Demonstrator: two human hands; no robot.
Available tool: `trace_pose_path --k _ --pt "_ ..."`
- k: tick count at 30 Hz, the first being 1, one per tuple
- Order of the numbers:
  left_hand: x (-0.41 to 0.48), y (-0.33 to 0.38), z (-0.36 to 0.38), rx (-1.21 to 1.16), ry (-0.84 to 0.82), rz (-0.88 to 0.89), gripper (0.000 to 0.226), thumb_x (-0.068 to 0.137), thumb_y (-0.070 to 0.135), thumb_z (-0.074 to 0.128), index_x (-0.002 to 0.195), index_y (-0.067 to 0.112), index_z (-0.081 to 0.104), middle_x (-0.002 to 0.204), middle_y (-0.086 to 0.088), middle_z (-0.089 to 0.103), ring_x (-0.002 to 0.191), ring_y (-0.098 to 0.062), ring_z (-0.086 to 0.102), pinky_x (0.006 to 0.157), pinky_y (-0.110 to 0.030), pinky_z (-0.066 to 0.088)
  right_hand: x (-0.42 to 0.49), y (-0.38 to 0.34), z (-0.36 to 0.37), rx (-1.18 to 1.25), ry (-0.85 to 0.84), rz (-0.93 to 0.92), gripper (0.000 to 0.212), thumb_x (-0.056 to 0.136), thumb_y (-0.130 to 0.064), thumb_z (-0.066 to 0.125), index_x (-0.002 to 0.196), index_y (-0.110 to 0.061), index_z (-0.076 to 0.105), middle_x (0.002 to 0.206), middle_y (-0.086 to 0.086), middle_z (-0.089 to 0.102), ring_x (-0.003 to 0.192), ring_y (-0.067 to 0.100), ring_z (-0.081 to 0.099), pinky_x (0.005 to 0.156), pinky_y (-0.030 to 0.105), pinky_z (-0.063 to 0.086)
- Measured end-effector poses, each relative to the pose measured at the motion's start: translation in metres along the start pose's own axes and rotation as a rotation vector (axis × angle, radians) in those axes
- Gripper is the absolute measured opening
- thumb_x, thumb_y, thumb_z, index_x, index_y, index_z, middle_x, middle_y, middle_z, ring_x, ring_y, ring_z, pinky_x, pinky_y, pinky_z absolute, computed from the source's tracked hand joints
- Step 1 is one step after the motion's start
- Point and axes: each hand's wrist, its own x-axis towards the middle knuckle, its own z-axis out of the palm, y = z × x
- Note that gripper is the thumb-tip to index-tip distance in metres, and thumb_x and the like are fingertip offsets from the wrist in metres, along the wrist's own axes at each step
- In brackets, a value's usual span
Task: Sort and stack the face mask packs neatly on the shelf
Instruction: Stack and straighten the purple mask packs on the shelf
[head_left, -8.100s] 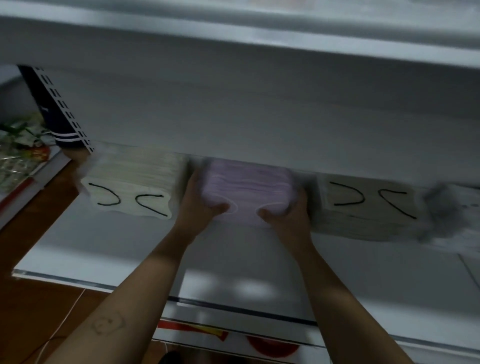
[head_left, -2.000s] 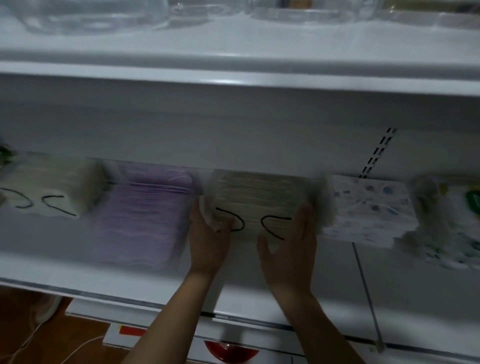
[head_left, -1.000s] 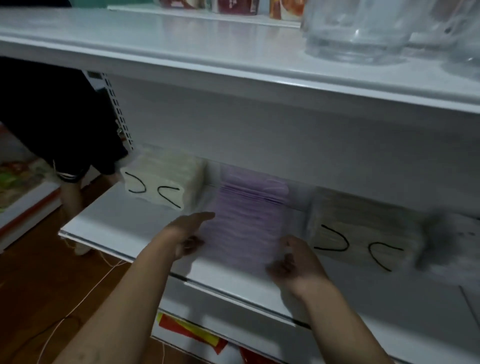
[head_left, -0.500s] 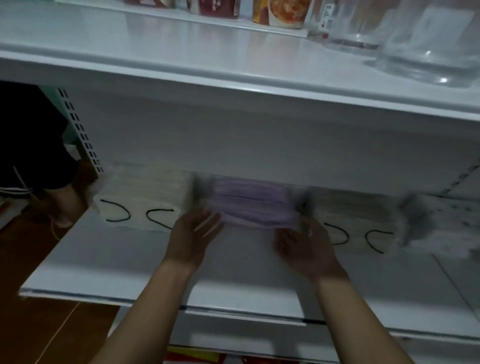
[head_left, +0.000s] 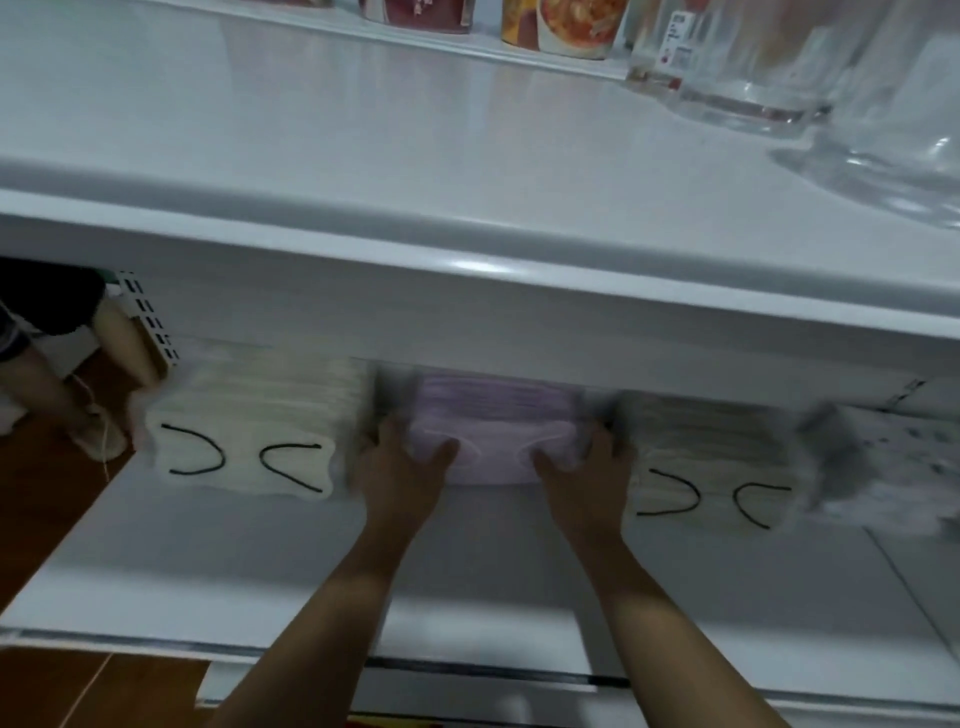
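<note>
Left grip (head_left: 402, 470): you are clasping the left end of the purple mask pack (head_left: 493, 415), thumb lying over its front.
Right grip (head_left: 584, 473): you are clasping its right end likewise.
Arms: you are reaching both bare forearms forward, converging.

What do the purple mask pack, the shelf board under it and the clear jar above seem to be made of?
The purple mask pack: probably soft non-woven fabric, matte; thin layers show along its edge. The shelf board: likely painted metal, smooth semi-gloss white; it carries soft reflections. The clear jar: glass or hard plastic, glossy; see-through with bright highlights.
</note>
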Motion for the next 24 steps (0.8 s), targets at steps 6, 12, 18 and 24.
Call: trace_pose_path --k 6,12,18,24 --pt "0.006 -0.006 0.004 -0.246 -0.195 0.004 0.114 0.056 0.034 0.091 0.15 0.015 0.029 0.141 -0.004 0.052 0.127 -0.02 0.052 0.104 -0.038 0.044 0.006 0.016 0.008 0.16 -0.14 0.078 0.094 0.059 -0.037 0.077 0.142 -0.015 0.038 0.129 0.004 0.053 0.117 0.022 0.054 0.096 0.034 0.045" --pt "0.021 -0.009 0.003 -0.228 -0.288 0.06 0.137 0.053 0.025 0.097 0.154 0.004 0.008 0.156 -0.008 0.031 0.143 -0.016 0.033 0.112 -0.028 0.034 0.027 0.018 0.009 0.246 -0.285 0.097 0.103 0.068 -0.013 0.082 0.15 -0.019 0.021 0.129 -0.002 0.05 0.111 0.016 0.055 0.084 0.026 0.047" --pt "0.035 -0.009 0.007 -0.216 -0.295 0.052 0.134 0.043 0.032 0.097 0.145 -0.005 0.018 0.148 -0.014 0.036 0.136 -0.022 0.04 0.111 -0.038 0.039 0.041 0.03 0.02 0.332 -0.335 0.08 0.088 0.064 -0.004 0.087 0.134 -0.011 0.034 0.129 0.005 0.049 0.113 0.017 0.053 0.08 0.022 0.048" --pt "0.038 -0.008 0.011 -0.256 -0.29 0.123 0.105 0.061 0.004 0.091 0.144 0.003 0.026 0.127 0.007 0.036 0.114 0.003 0.038 0.086 -0.005 0.027 0.046 0.029 0.02 0.43 -0.389 0.132 0.092 0.061 -0.002 0.089 0.135 -0.008 0.035 0.131 0.01 0.053 0.118 0.021 0.055 0.085 0.027 0.049"
